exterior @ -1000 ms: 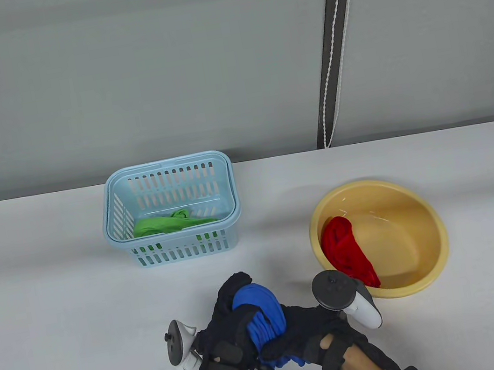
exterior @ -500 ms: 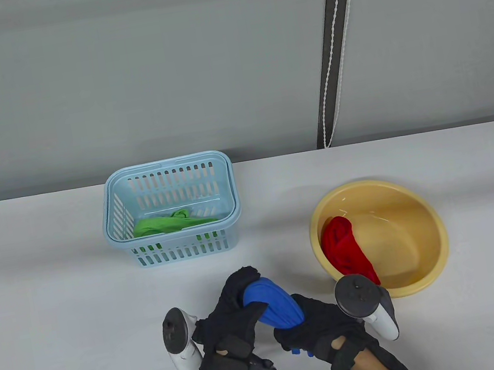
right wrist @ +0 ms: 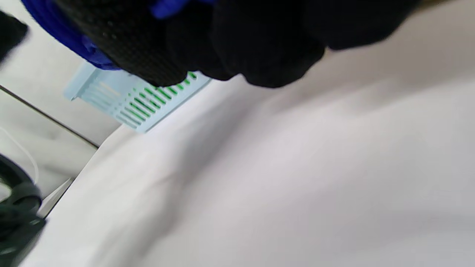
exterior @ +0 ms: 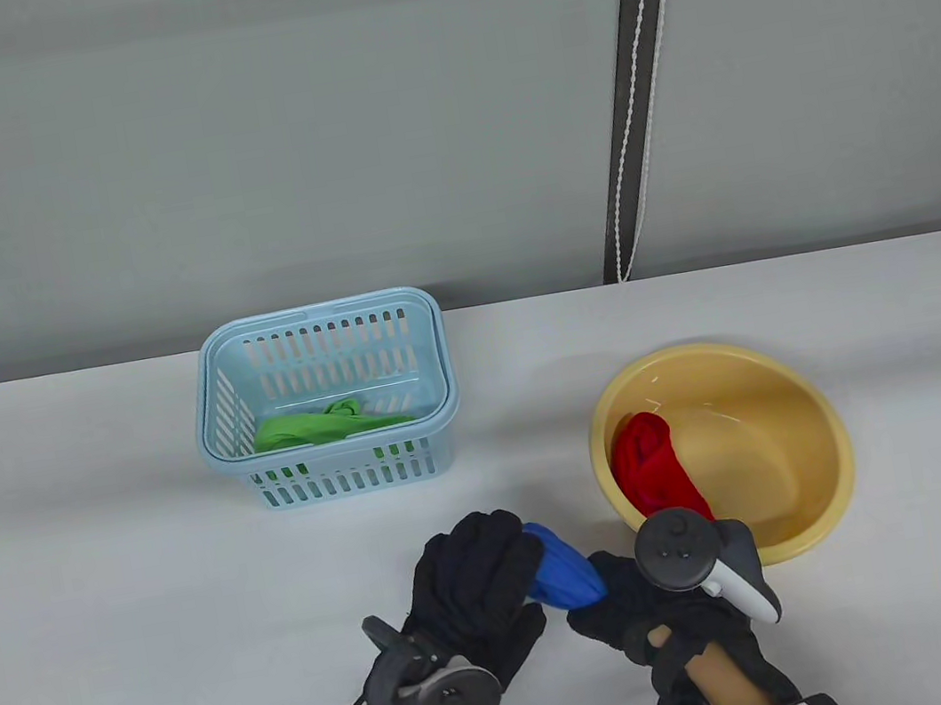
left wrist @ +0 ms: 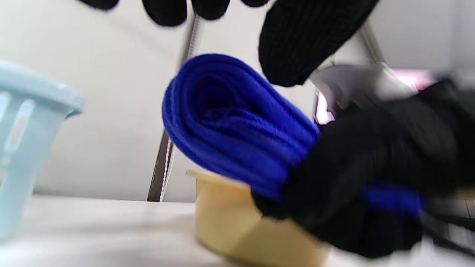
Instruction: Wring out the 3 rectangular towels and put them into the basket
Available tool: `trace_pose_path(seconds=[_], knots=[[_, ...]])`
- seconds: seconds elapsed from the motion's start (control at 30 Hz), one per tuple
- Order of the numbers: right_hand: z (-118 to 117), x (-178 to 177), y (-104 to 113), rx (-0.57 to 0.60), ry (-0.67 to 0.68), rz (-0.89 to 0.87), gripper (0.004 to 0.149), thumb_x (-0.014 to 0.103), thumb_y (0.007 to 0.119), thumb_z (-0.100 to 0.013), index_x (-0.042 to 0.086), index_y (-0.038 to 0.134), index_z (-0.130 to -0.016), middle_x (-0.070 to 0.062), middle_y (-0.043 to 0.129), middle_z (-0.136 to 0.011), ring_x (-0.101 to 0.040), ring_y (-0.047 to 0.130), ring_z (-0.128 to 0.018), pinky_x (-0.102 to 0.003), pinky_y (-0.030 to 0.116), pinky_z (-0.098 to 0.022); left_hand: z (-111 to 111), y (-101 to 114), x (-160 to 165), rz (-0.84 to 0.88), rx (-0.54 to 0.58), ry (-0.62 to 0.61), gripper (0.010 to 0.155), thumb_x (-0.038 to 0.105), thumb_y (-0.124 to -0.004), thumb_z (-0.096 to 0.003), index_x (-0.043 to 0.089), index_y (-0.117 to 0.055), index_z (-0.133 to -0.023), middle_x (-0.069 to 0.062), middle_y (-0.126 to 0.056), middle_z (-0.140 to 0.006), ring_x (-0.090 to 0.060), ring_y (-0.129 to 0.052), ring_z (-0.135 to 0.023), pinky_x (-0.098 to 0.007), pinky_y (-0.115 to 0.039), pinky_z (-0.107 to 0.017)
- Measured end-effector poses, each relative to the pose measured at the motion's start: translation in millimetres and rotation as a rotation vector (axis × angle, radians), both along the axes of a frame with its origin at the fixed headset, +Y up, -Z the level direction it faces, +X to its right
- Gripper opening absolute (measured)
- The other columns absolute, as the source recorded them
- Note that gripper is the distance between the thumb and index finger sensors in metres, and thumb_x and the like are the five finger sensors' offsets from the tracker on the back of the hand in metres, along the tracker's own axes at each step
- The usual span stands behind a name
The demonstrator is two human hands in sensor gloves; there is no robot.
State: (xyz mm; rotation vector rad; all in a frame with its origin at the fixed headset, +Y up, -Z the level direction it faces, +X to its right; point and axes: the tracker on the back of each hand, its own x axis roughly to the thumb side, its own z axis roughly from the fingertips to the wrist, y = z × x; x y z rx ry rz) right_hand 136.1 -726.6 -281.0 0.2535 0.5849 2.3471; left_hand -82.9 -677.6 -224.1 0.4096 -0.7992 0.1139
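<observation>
Green towel [exterior: 329, 423] is already laid in the basket [exterior: 211, 414]. Blue towel [exterior: 566, 575] is gripped by right hand [exterior: 656, 601]; left hand [exterior: 474, 591] fingers are loose (not gripping). Red towel [exterior: 658, 474] is left in the bowl [exterior: 804, 405].

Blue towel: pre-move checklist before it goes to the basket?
1. Right hand grips the blue towel: ok, fingers curled round one end.
2. Left hand on the towel: cannot tell; table view shows it over the other end, left wrist view shows fingers above it, apart.
3. Towel clear of the table: ok, held in the air.
4. Basket has room: ok, only the green towel lies inside.
5. Wrung dry: cannot tell.
6. Red towel remaining in the yellow basin: ok.
</observation>
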Motion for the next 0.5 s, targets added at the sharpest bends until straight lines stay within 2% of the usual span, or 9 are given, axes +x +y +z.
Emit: trace_pose_path(seconds=[0.07, 0.13, 0.23, 0.3, 0.37, 0.43, 0.5], knots=[[-3, -2, -3, -0.107, 0.077, -0.082, 0.047, 0.039, 0.094, -0.052, 0.009, 0.081, -0.086, -0.004, 0.098, -0.048, -0.02, 0.1, -0.024, -0.037, 0.087, -0.012, 8, -3, 12, -0.176, 0.1, -0.029, 0.104, 0.051, -0.094, -0.0449, 0.024, -0.022, -0.116, -0.012, -0.025, -0.124, -0.045, -0.038, -0.111, -0.072, -0.044, -0.074], [-4, -8, -5, -0.19, 0.15, -0.161, 0.047, 0.039, 0.094, -0.053, 0.008, 0.081, -0.086, -0.004, 0.098, -0.048, -0.02, 0.1, -0.024, -0.037, 0.087, -0.012, 13, -8, 23, -0.28, 0.137, -0.04, 0.109, 0.052, -0.096, -0.0425, 0.024, -0.02, -0.116, -0.012, -0.025, -0.124, -0.045, -0.035, -0.112, -0.073, -0.04, -0.074], [-4, -19, -8, -0.305, 0.26, -0.304, 0.048, 0.039, 0.094, -0.053, 0.007, 0.081, -0.086, -0.005, 0.098, -0.048, -0.021, 0.1, -0.024, -0.037, 0.087, -0.011, 13, -18, 32, -0.382, 0.169, -0.009, 0.109, 0.052, -0.098, -0.0411, 0.023, -0.024, -0.116, -0.011, -0.038, -0.124, -0.045, -0.041, -0.111, -0.074, -0.042, -0.074], [-3, -25, -9, -0.355, 0.306, -0.355, 0.048, 0.039, 0.095, -0.052, 0.006, 0.081, -0.085, -0.006, 0.098, -0.047, -0.021, 0.1, -0.022, -0.038, 0.087, -0.01, 10, -19, 30, -0.373, 0.162, 0.017, 0.108, 0.051, -0.099, -0.0408, 0.022, -0.026, -0.116, -0.009, -0.055, -0.119, -0.043, -0.056, -0.109, -0.073, -0.049, -0.073], [-4, -28, -11, -0.386, 0.323, -0.412, 0.046, 0.038, 0.095, -0.053, 0.006, 0.082, -0.083, -0.006, 0.098, -0.047, -0.021, 0.1, -0.022, -0.037, 0.087, -0.01, 6, -19, 27, -0.311, 0.136, 0.037, 0.1, 0.047, -0.1, -0.0426, 0.023, -0.035, -0.114, -0.008, -0.07, -0.109, -0.039, -0.071, -0.103, -0.072, -0.055, -0.072], [-4, -32, -11, -0.406, 0.336, -0.445, 0.046, 0.038, 0.095, -0.053, 0.004, 0.083, -0.082, -0.006, 0.098, -0.046, -0.021, 0.1, -0.021, -0.037, 0.086, -0.009, 2, -17, 23, -0.274, 0.14, 0.062, 0.089, 0.046, -0.1, -0.0417, 0.024, -0.047, -0.11, -0.005, -0.083, -0.096, -0.035, -0.089, -0.087, -0.068, -0.066, -0.068], [-4, -36, -11, -0.412, 0.34, -0.456, 0.047, 0.038, 0.095, -0.053, 0.003, 0.083, -0.083, -0.006, 0.098, -0.046, -0.021, 0.099, -0.021, -0.037, 0.086, -0.009, -2, -16, 19, -0.234, 0.147, 0.075, 0.078, 0.044, -0.1, -0.0419, 0.026, -0.056, -0.104, -0.002, -0.09, -0.085, -0.032, -0.096, -0.075, -0.065, -0.072, -0.066]])
